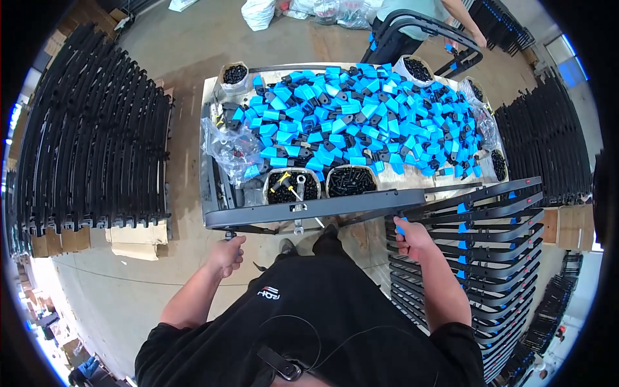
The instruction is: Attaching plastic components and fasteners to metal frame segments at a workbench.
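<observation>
A black metal frame (316, 208) lies across the near edge of the worktable. My left hand (225, 255) is closed just below the frame's left end, its fingers curled at a small dark part that I cannot make out. Below the frame's right part, my right hand (414, 238) is closed around a blue-and-black piece (400, 227). Behind the frame, a yellow-handled screwdriver (281, 182) rests on a tub of black fasteners (309, 187). A wrench (298, 226) shows below the frame's middle.
Blue-and-black plastic caps (361, 116) are heaped over the table. Another tub of black screws (351, 182) stands at its near side. Stacked black frames stand left (90, 135) and right (496, 251). At the far side, a person (412, 29) handles a black frame.
</observation>
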The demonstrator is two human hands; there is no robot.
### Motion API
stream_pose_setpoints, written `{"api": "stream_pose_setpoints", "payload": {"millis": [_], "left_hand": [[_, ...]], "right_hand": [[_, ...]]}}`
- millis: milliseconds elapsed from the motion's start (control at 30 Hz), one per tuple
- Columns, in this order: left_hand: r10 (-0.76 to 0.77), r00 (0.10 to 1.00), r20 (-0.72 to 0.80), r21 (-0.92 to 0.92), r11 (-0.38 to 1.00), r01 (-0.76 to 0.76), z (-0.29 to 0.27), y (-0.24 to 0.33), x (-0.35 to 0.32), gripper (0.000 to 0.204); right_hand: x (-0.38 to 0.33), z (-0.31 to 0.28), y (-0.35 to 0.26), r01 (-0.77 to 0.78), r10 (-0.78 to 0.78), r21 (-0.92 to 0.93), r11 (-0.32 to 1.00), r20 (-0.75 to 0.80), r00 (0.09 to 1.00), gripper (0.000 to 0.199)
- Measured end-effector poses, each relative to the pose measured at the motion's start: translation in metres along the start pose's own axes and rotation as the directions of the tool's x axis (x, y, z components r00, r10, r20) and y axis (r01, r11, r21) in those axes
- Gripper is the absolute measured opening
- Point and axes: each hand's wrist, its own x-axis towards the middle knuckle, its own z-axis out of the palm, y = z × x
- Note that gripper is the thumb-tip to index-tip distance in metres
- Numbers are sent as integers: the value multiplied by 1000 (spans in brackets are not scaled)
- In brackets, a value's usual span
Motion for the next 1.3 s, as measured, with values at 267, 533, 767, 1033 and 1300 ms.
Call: {"api": "stream_pose_setpoints", "payload": {"millis": [267, 533, 767, 1033, 1300], "left_hand": [[-187, 980, 64, 62, 981, 183, -30, 6, 13, 36], [-233, 967, 98, 40, 972, 230, -28, 33, -7, 26], [684, 637, -356, 452, 723, -523, -4, -59, 66, 43], [959, 282, 31, 603, 207, -771, -29, -51, 100, 41], [958, 259, -124, 396, 287, -872, -15, -49, 111, 19]], "right_hand": [[2, 15, 3, -44, 43, -115, 992, -9, 999, 37], [3, 14, 3, 10, -11, -118, 993, -12, 1000, 41], [6, 12, 10, 145, -147, -198, 969, 2, 989, 39], [-6, 26, -17, -37, -86, -691, 722, -143, 986, 34], [67, -4, 58, 400, -682, -804, 440, -9, 732, 40]]}}
